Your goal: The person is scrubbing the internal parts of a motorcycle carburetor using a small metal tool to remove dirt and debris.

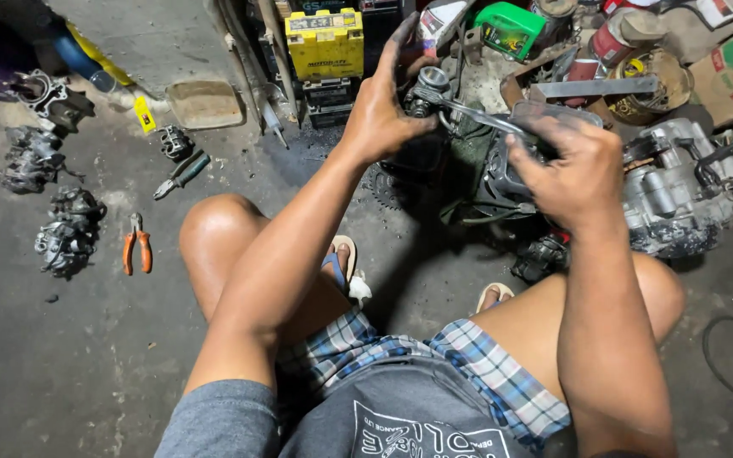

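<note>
hands on a dirty engine part, floor full of tools

person squats on a concrete floor (61, 365). left hand (381, 110) is wrapped around a dark carburetor-like part (424, 93), fingers up over its top, clenched on it. right hand (572, 170) is closed around the handle end of a metal wrench (477, 115) whose head meets that part. the part sits up between the knees, in front of a grey engine block (672, 195). left of the legs: orange-handled pliers (137, 246) lie flat, dark-handled pliers (181, 172) farther up, several greasy carburetor bodies (68, 231) near them. yellow battery (325, 42) stands at the back, green container (509, 28) to its right. sandals (343, 259) on the feet.
</note>
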